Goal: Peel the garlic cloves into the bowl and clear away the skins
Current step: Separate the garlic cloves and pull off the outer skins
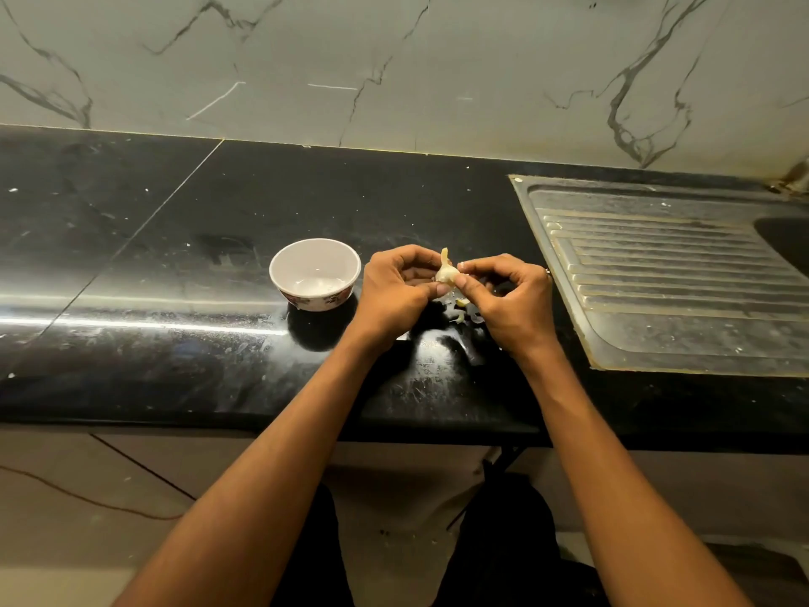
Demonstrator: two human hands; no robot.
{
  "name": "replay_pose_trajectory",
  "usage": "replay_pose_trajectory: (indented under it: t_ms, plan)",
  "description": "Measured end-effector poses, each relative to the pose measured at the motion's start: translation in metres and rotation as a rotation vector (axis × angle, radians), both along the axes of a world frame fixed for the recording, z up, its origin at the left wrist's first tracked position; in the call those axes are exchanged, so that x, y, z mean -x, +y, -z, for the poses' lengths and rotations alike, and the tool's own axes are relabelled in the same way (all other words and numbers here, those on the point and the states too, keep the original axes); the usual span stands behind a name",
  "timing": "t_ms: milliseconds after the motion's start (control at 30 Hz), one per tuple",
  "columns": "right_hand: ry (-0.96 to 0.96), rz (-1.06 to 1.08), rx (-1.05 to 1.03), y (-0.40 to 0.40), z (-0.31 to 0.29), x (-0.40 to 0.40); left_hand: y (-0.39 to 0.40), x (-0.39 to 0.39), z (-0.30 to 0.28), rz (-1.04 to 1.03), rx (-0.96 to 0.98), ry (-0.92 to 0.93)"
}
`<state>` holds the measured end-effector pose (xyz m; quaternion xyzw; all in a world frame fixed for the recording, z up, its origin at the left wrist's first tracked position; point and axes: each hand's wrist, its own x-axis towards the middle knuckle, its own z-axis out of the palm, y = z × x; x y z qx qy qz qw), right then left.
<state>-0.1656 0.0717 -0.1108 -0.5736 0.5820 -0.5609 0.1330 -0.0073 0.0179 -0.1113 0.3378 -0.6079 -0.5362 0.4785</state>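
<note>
A pale garlic piece (445,272) with a strip of skin sticking up is held above the black counter, between both hands. My left hand (396,289) grips it from the left with curled fingers. My right hand (508,295) pinches it from the right with thumb and forefinger. A white bowl (280,265) with a flowered outside stands just left of my left hand; it looks empty apart from a wet sheen. A few small bits of skin (460,303) lie on the counter under my hands.
The black stone counter (175,256) runs along a marble-patterned wall. A steel sink drainboard (665,273) is set into the counter close to my right hand, with the basin at the far right. The counter's front edge is near my forearms.
</note>
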Motion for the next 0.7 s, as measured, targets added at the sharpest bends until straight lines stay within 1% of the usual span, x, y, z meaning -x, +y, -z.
replay_pose_trajectory:
  t_ms: [267, 467, 700]
  plan:
    - [0.037, 0.005, -0.024, -0.0017, 0.0002, -0.0016, 0.0022, -0.0032, -0.0009, 0.050, -0.003, 0.005]
    - [-0.008, -0.049, -0.007, -0.0028, 0.0020, -0.0028, 0.0029, -0.0036, -0.0038, 0.025, -0.032, 0.003]
    - [-0.002, 0.002, -0.041, -0.0035, -0.0003, -0.0041, 0.0023, -0.0036, -0.0033, 0.052, -0.033, 0.015]
